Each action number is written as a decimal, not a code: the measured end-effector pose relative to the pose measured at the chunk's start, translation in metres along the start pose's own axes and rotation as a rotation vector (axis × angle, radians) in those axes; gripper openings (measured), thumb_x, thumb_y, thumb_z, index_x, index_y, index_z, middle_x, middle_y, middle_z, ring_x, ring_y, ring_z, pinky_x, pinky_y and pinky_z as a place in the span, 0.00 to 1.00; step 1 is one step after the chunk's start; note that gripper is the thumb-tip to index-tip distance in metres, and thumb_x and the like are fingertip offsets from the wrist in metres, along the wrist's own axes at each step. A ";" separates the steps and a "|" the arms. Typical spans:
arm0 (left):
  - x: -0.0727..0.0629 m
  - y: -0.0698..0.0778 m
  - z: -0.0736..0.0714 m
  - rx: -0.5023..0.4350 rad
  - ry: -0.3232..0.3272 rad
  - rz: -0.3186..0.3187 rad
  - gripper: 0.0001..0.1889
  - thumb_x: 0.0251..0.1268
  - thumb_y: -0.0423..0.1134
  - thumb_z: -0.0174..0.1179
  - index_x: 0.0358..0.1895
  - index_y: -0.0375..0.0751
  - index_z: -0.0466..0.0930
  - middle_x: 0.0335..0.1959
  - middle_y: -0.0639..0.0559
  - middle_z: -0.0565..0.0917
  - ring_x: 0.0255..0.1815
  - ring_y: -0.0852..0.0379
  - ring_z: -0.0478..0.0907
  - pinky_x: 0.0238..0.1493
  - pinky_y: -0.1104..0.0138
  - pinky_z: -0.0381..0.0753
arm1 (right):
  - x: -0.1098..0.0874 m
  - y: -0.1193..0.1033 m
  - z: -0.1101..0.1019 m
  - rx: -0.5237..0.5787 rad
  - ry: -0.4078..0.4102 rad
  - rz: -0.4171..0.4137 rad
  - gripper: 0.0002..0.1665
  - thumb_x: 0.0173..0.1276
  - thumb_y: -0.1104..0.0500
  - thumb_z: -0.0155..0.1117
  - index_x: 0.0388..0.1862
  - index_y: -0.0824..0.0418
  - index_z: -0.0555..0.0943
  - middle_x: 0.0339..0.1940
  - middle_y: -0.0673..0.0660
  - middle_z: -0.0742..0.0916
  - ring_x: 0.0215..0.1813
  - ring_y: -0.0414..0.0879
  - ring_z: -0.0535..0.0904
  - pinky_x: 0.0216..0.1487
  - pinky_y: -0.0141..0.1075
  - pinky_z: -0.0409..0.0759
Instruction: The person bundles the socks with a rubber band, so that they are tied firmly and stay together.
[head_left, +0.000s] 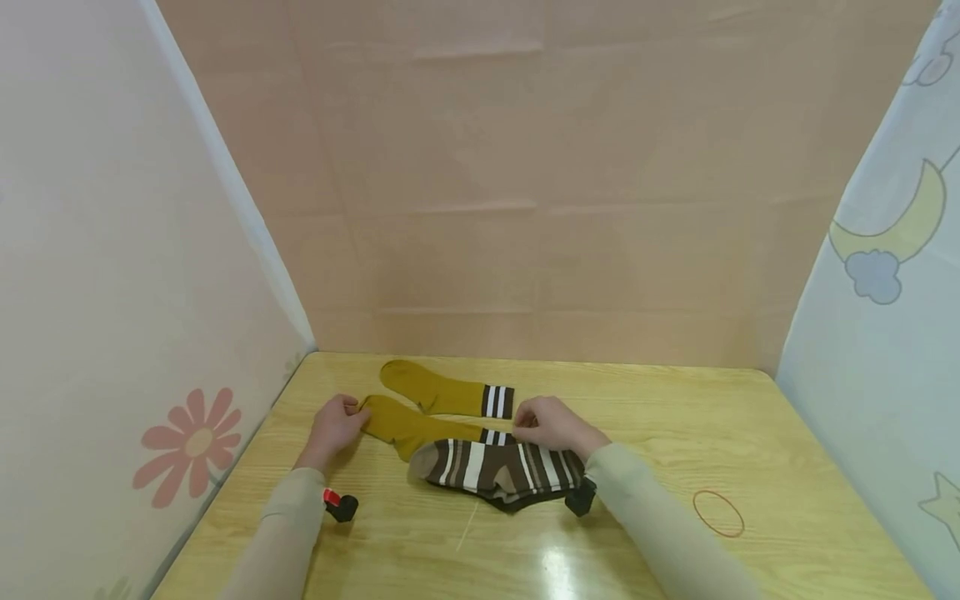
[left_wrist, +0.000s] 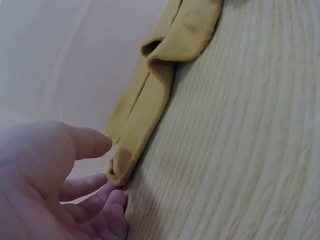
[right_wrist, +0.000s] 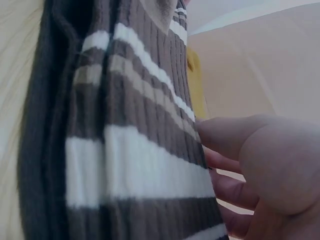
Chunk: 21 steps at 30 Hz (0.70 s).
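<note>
Two mustard socks with dark, white-striped cuffs lie on the table, toes to the left. My left hand (head_left: 337, 427) is at the toe of the nearer mustard sock (head_left: 420, 429); in the left wrist view its fingertips touch the toe edge while the thumb stands apart above. A fold crosses this sock's middle. At its cuff, my right hand (head_left: 553, 425) pinches the end with curled fingers. Brown socks with white and tan stripes (head_left: 480, 467) overlap the front of this sock. In the right wrist view, they hide the right fingertips. The farther mustard sock (head_left: 450, 393) lies flat behind.
A thin red ring (head_left: 718, 513) lies on the wooden table (head_left: 645, 558) at the right. Patterned cloth walls stand left and right, and a tan backdrop (head_left: 540, 250) rises behind the table's far edge.
</note>
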<state>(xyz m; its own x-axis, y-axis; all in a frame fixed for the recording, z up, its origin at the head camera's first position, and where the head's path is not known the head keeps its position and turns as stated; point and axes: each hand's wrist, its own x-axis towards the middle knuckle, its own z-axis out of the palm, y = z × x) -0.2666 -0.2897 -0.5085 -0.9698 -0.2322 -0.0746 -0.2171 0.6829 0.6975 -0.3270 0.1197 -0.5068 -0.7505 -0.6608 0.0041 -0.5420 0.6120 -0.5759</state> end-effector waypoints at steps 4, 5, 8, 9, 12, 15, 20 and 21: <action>0.000 0.001 0.001 0.024 -0.001 -0.009 0.23 0.76 0.42 0.60 0.59 0.22 0.75 0.53 0.29 0.82 0.54 0.35 0.79 0.59 0.44 0.78 | 0.001 0.000 0.002 -0.001 -0.005 -0.015 0.04 0.73 0.59 0.72 0.40 0.58 0.87 0.35 0.48 0.89 0.37 0.41 0.83 0.42 0.40 0.84; 0.000 0.001 0.002 0.029 0.002 -0.010 0.23 0.76 0.42 0.60 0.59 0.22 0.76 0.52 0.30 0.83 0.53 0.35 0.80 0.58 0.45 0.78 | 0.002 0.000 0.003 -0.004 -0.004 -0.018 0.04 0.73 0.59 0.72 0.40 0.58 0.87 0.35 0.49 0.89 0.37 0.41 0.83 0.41 0.39 0.84; 0.000 0.000 0.002 0.034 0.009 -0.009 0.22 0.75 0.41 0.61 0.57 0.22 0.78 0.49 0.31 0.84 0.50 0.37 0.81 0.57 0.45 0.79 | 0.003 0.000 0.005 0.000 0.000 -0.017 0.03 0.72 0.59 0.73 0.39 0.57 0.87 0.34 0.48 0.88 0.36 0.41 0.83 0.40 0.40 0.84; 0.000 0.000 0.002 0.035 0.013 -0.006 0.21 0.75 0.41 0.61 0.56 0.22 0.78 0.48 0.32 0.84 0.50 0.37 0.81 0.56 0.45 0.79 | 0.004 0.000 0.006 0.000 -0.002 -0.011 0.03 0.72 0.58 0.73 0.38 0.56 0.87 0.33 0.47 0.88 0.35 0.40 0.82 0.39 0.39 0.83; 0.000 -0.001 0.002 0.037 0.018 0.000 0.20 0.74 0.40 0.62 0.55 0.22 0.78 0.47 0.32 0.84 0.49 0.38 0.81 0.56 0.45 0.79 | 0.005 0.000 0.007 0.006 -0.012 -0.005 0.05 0.73 0.58 0.73 0.35 0.54 0.87 0.30 0.45 0.87 0.32 0.38 0.81 0.37 0.37 0.82; 0.000 -0.001 0.002 0.043 0.017 0.005 0.20 0.74 0.40 0.62 0.55 0.23 0.78 0.46 0.33 0.84 0.48 0.38 0.81 0.56 0.45 0.79 | 0.006 0.001 0.007 0.010 -0.022 -0.008 0.07 0.72 0.57 0.73 0.32 0.53 0.87 0.27 0.43 0.86 0.29 0.38 0.79 0.35 0.37 0.80; 0.003 -0.002 0.004 0.056 0.027 0.018 0.17 0.73 0.38 0.63 0.52 0.25 0.80 0.43 0.35 0.85 0.46 0.40 0.81 0.54 0.46 0.79 | 0.006 0.000 0.006 0.015 -0.022 -0.009 0.08 0.71 0.58 0.75 0.30 0.54 0.86 0.26 0.44 0.85 0.28 0.38 0.77 0.33 0.37 0.79; 0.004 -0.003 0.004 0.058 0.031 0.021 0.16 0.73 0.38 0.63 0.51 0.25 0.80 0.43 0.36 0.85 0.45 0.41 0.81 0.54 0.46 0.79 | 0.006 0.000 0.006 0.014 -0.021 -0.009 0.08 0.71 0.58 0.75 0.30 0.54 0.86 0.26 0.44 0.85 0.28 0.38 0.77 0.33 0.36 0.79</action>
<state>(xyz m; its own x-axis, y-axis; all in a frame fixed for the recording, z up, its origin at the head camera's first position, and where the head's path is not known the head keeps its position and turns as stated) -0.2704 -0.2896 -0.5134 -0.9706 -0.2377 -0.0376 -0.2034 0.7267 0.6561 -0.3290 0.1133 -0.5115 -0.7378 -0.6749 -0.0077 -0.5429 0.6002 -0.5874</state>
